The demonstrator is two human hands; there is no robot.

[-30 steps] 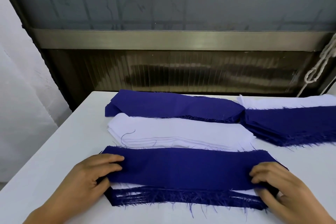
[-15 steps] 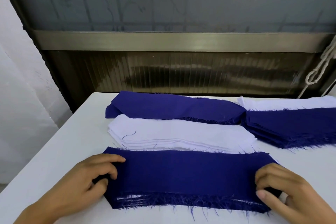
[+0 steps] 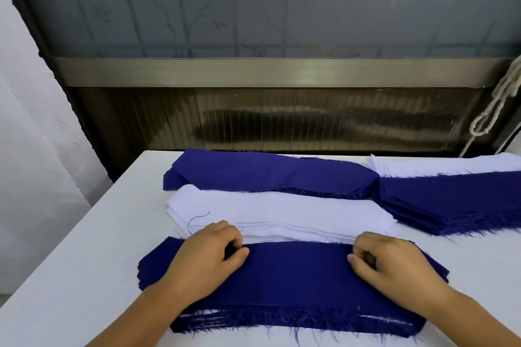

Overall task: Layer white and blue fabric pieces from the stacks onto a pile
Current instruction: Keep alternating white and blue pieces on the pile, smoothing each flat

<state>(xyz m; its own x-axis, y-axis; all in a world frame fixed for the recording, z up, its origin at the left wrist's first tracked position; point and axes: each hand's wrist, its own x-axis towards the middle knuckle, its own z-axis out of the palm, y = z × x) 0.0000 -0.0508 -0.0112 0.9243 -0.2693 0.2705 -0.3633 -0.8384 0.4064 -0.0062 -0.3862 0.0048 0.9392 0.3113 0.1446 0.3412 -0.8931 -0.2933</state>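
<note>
The pile [image 3: 296,276] lies nearest me with a blue piece on top; white and blue frayed edges show along its near side. Just behind it is the white stack [image 3: 282,210], and behind that a blue stack [image 3: 267,172]. My left hand [image 3: 208,256] rests on the pile's far left part, fingers curled under, knuckles at the white stack's near edge. Mirroring it on the far right part is my right hand [image 3: 394,259], also curled. I see no fabric pinched in either hand.
Another blue stack [image 3: 451,200] lies at the right, with a white stack [image 3: 451,166] behind it. The white table [image 3: 84,262] ends at a dark wall panel at the back. A knotted rope [image 3: 490,115] hangs at the right. A white curtain hangs at the left.
Both hands left the ends of the top blue piece and moved inward and forward to the pile's far edge, fingers curling. The blue piece now lies flat over the pile.
</note>
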